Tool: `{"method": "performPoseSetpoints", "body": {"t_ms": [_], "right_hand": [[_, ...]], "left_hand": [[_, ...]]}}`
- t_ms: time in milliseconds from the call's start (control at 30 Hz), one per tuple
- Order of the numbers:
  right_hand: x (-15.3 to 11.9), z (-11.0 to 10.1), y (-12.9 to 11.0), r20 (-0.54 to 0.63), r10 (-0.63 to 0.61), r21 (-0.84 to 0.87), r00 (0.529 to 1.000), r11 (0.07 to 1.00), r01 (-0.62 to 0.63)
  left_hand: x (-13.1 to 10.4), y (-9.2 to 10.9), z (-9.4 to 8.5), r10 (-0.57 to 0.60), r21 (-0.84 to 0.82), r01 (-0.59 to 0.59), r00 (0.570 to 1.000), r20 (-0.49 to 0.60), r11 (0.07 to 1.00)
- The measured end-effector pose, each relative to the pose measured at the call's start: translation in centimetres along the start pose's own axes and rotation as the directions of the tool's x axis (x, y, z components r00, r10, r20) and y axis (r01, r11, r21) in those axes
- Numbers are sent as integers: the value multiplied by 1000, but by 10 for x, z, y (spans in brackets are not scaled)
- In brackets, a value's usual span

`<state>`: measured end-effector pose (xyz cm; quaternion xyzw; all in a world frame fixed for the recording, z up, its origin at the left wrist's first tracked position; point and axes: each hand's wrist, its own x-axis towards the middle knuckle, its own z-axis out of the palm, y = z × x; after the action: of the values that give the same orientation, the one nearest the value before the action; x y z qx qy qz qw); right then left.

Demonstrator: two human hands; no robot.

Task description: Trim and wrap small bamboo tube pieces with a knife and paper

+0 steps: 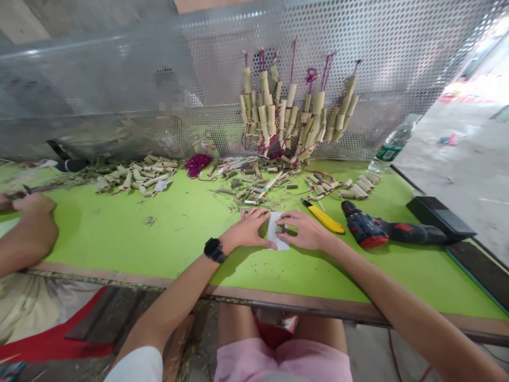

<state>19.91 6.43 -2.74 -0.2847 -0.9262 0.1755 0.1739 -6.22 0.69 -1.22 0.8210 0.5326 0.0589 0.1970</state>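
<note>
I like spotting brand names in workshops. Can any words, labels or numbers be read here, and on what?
No text can be read.
Water bottle: green label, print too small and blurred.
White paper between left hand and right hand: no writing shows.
Cordless drill, yellow utility knife, wristwatch: no legible markings.

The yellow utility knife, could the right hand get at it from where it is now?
Probably yes. The yellow utility knife lies on the green table just beside the right hand, nothing between them. That hand is pressing on the white paper with the left hand.
</note>
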Motion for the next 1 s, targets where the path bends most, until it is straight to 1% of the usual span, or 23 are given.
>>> {"method": "performPoseSetpoints", "body": {"t_ms": [67,133,167,267,300,333,400,433,467,567,600,633,700,767,867,900,933,1000], "right_hand": [[3,1,0,-60,63,-50,996,997,-66],[4,4,-2,-91,101,-47,991,993,-106],[5,5,-4,-83,97,-23,992,995,-99],[4,6,-6,-17,31,59,999,998,-30],[4,6,-5,-13,27,68,1000,997,-26],[5,6,-4,-26,47,57,999,997,-46],[6,5,-1,-101,124,23,987,992,-122],[6,5,0,-123,139,13,983,990,-139],[6,5,0,-120,135,21,984,991,-134],[6,7,-3,-7,26,100,1000,995,-26],[6,6,-3,12,3,110,1000,994,-5],[6,6,-3,3,14,103,1000,995,-14],[6,3,-3,-62,85,75,994,994,-81],[5,2,-3,-73,120,91,990,989,-114],[5,3,-5,27,28,173,999,984,-33],[6,3,-5,33,18,171,999,985,-23],[6,3,-5,2,52,146,999,988,-52],[7,2,-4,-104,167,93,980,983,-158]], "left_hand": [[0,1,0,-13,-4,13,1000,4,1000],[0,1,-1,-11,-8,11,1000,-3,1000],[0,1,-1,-6,-8,6,1000,-3,1000],[0,2,-2,5,0,-5,1000,15,1000],[0,2,-2,4,5,-5,1000,22,1000],[0,2,-2,1,12,-2,1000,24,1000],[0,2,-3,-2,26,2,1000,15,1000],[0,2,-3,2,33,-3,1000,8,999],[-1,2,-3,13,38,-13,1000,1,999],[-1,3,-4,55,49,-55,998,0,997],[-2,4,-5,57,53,-57,998,4,997],[-2,4,-5,52,57,-52,999,5,997],[-2,4,-5,35,63,-35,999,0,997],[-1,4,-4,41,64,-41,999,-11,997],[-1,2,-2,62,58,-61,998,-9,996],[-1,1,-2,56,56,-56,998,-5,997],[-1,0,-1,47,56,-46,999,-4,997],[-1,0,-1,28,58,-27,1000,-8,998]]}}
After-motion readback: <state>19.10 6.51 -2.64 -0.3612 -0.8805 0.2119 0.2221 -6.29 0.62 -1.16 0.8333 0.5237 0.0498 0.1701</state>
